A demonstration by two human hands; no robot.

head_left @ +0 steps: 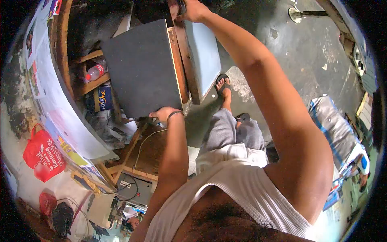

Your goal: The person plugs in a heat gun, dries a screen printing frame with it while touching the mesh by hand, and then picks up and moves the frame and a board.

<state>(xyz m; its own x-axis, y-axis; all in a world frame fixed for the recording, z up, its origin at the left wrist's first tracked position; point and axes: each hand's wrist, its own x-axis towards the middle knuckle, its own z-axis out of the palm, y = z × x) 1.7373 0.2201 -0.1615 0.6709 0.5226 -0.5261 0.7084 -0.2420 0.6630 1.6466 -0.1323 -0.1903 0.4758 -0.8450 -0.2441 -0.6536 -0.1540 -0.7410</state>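
Observation:
A flat dark board (143, 68) with a light wooden edge lies beside the paper-covered counter. My left hand (166, 114) grips its near corner, thumb on the dark face and the other fingers partly hidden. Along the board's right side runs an orange-brown wooden strip (179, 68). Beside that stands a light blue panel (204, 56) with a thick brown wooden edge (188, 60). My right hand (194, 11) is closed at the far end of this brown edge, against something dark that I cannot make out.
Under the counter (60, 109) are wooden braces, a red-capped bottle (95, 72) and a blue PaperOne box (104, 98). A red bag (44, 153) lies at left. My sandalled feet (224, 83) stand near the blue panel. A silvery wrapped bundle (334, 129) lies at right.

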